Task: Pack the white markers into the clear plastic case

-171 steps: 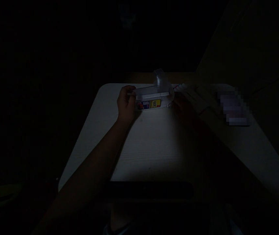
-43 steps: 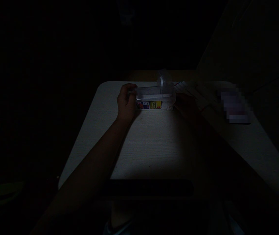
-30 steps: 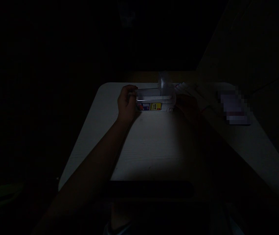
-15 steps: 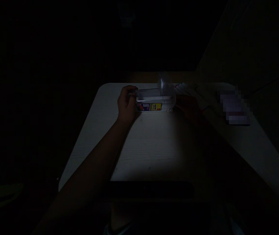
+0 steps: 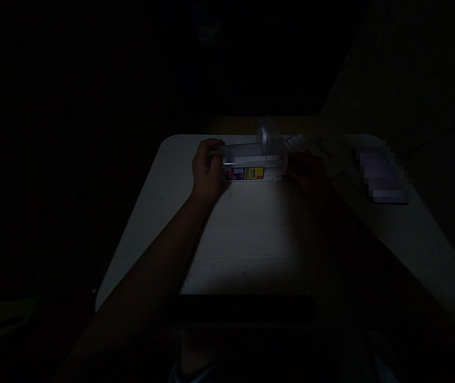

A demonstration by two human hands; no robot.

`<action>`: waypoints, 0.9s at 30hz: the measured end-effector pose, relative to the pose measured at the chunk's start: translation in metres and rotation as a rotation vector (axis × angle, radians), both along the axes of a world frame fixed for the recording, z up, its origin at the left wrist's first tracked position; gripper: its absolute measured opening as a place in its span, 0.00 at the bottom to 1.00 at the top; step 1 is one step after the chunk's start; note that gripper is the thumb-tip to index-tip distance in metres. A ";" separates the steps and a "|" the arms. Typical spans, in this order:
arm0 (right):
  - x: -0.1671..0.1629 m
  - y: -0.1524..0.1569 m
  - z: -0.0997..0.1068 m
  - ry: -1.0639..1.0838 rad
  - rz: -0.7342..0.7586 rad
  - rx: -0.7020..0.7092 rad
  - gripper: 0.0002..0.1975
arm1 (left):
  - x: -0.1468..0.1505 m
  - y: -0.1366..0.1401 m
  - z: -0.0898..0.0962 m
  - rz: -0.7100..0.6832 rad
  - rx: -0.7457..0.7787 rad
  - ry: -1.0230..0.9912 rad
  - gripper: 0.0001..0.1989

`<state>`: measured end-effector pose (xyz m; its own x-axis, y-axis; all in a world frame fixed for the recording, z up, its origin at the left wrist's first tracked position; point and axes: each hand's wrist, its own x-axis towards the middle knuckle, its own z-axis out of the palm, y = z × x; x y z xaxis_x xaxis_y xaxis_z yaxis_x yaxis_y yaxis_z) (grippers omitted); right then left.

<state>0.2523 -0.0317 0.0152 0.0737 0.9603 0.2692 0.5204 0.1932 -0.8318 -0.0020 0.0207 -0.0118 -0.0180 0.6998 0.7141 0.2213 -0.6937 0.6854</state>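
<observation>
A clear plastic container (image 5: 243,158) with a yellow and dark blue label lies on its side near the far edge of the table. White pieces show through its wall; their kind cannot be made out. My left hand (image 5: 207,166) is closed around the container's left end. At the right end, a clear lid-like part (image 5: 266,134) sticks up. My right hand (image 5: 307,166) is in deep shadow against that end, fingers bent together; whatever they hold is hidden. Just beyond it lie small white pieces (image 5: 296,140).
The pale table (image 5: 243,223) has rounded corners. On its right side lies a flat, blurred-out object (image 5: 385,175), with a thin dark cable (image 5: 347,176) nearby. A dark bar (image 5: 243,308) runs along the near edge. The surroundings are almost black.
My right hand has shifted very slightly up at the container's end. My left hand and the container stay nearly where they were.
</observation>
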 end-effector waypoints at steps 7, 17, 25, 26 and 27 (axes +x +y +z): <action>0.000 -0.005 0.000 0.115 0.016 -0.056 0.25 | 0.001 -0.001 0.000 0.004 0.007 -0.009 0.23; 0.001 -0.004 0.004 0.096 0.008 -0.062 0.21 | 0.000 0.001 -0.001 0.004 0.007 -0.004 0.24; 0.010 0.004 -0.003 0.173 -0.215 0.014 0.09 | 0.000 -0.001 0.000 0.037 0.023 0.022 0.27; 0.010 0.005 -0.003 0.157 -0.228 0.014 0.09 | 0.000 -0.001 0.001 0.044 0.026 0.021 0.27; 0.010 0.005 -0.003 0.137 -0.234 0.016 0.09 | 0.000 -0.002 0.002 0.050 0.029 0.017 0.28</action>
